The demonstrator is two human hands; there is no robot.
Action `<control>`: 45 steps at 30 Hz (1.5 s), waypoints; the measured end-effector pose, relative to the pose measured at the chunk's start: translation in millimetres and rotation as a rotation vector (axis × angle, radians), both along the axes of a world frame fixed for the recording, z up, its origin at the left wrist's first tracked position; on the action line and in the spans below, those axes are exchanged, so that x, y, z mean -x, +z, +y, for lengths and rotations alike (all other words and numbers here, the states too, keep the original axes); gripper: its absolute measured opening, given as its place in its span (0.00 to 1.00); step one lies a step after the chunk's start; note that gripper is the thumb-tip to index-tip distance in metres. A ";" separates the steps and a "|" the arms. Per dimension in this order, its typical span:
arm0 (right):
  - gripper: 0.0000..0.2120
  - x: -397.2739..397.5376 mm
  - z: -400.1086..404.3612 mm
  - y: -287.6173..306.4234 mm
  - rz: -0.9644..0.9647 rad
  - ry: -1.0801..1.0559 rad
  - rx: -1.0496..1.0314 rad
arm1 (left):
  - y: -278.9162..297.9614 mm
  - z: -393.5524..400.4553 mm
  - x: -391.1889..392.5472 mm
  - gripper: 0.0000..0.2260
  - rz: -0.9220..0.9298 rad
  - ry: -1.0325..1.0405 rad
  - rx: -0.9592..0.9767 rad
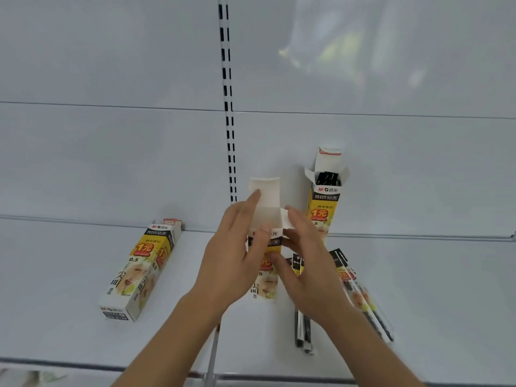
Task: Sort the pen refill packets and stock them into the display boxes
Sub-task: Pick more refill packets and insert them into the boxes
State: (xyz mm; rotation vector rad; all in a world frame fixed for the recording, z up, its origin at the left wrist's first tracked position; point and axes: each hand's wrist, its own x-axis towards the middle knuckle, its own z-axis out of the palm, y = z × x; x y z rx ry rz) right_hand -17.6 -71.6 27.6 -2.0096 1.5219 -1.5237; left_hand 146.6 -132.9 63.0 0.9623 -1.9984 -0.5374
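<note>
Here, from your left: a closed display box (141,270) lies flat on the shelf (69,317), well apart from your hands. Your left hand (231,263) curls its grip round the middle box (265,286), upright, top flap (266,195) raised. Your right hand (304,263) pinches its side flap. Loose refill packets (360,294) lie just right of that hand, long axes pointing toward you; so it's nearer. A stocked box (325,202) stands behind

lying box (139,270) printed "M&G", "1元", "0.5", standing open box (324,203) "M&G", "1元"
</note>
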 end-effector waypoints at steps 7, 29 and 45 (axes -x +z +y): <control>0.20 33.4 13.4 -1.5 0.197 -0.419 -0.301 | -4.5 5.5 4.7 0.28 0.054 0.052 -0.067; 0.22 42.4 7.3 -14.4 0.069 -0.647 -0.717 | 11.7 -0.5 -7.1 0.30 -0.029 -0.027 -0.114; 0.17 23.3 8.0 0.9 0.169 -0.597 -0.771 | 21.4 -7.0 -18.8 0.27 -0.106 -0.083 -0.151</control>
